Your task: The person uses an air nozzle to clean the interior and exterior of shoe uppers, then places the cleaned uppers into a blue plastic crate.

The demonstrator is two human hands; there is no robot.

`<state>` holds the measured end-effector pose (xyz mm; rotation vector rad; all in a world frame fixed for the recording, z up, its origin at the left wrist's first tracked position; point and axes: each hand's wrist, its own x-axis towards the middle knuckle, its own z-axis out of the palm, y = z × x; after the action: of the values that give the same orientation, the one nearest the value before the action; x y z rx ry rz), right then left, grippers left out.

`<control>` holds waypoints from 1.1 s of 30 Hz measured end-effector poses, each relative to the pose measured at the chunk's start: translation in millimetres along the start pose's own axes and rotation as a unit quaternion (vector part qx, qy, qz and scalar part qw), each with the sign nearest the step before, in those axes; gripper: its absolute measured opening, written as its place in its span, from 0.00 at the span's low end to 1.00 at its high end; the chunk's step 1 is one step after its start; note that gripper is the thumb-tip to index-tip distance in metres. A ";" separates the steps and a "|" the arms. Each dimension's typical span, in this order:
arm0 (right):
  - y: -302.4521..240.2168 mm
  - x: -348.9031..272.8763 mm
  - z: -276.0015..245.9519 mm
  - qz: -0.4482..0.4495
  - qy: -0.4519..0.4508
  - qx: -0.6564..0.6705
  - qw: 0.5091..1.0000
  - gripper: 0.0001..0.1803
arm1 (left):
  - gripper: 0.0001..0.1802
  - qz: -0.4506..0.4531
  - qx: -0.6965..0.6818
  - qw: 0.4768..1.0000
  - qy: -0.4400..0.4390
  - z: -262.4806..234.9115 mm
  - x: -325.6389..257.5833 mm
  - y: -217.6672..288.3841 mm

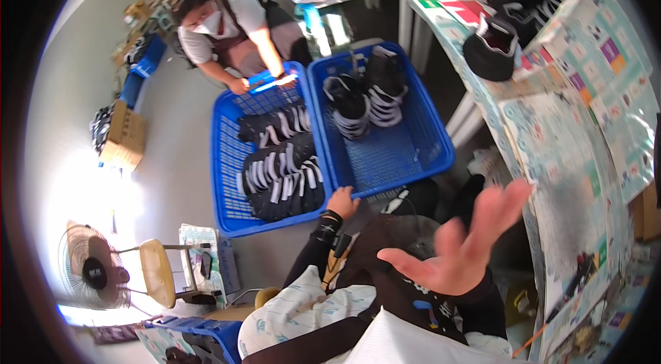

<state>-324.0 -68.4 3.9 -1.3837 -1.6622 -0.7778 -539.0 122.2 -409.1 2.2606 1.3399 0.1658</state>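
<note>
My left hand point(343, 203) is closed at the near rim where two blue plastic crates meet; which of the two rims it grips I cannot tell. The left crate point(237, 226) holds rows of black-and-white shoe uppers point(279, 157). In the right crate point(430, 150) stand several stacked black-and-white shoe uppers point(351, 109), with bare crate floor beside them. My right hand point(461, 240) is raised between my body and the workbench, fingers spread and palm showing, slightly blurred, holding nothing.
A masked co-worker point(234, 26) bends over the left crate's far end, both hands at its rim. At right runs a covered workbench point(551, 150) with piled shoe uppers point(492, 47). A fan point(93, 271) and a stool point(157, 273) stand at lower left.
</note>
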 end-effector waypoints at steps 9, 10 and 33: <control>21.4 13.3 22.4 0.033 -0.302 0.240 0.922 0.38 | 0.31 -0.115 0.036 0.992 0.024 18.6 -15.4 -40.5; 17.2 8.3 28.5 0.049 -0.324 0.205 0.923 0.35 | 0.34 -0.124 0.018 0.992 0.028 18.4 -17.4 -35.7; 107.1 -189.3 -4.6 0.502 -0.443 0.156 0.726 0.26 | 0.16 -0.185 0.180 0.965 0.052 38.8 -26.2 -86.3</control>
<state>-206.7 -139.7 -164.8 -2.1923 -1.1817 0.8929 -606.7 119.6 -480.1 2.2520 1.9535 -0.0994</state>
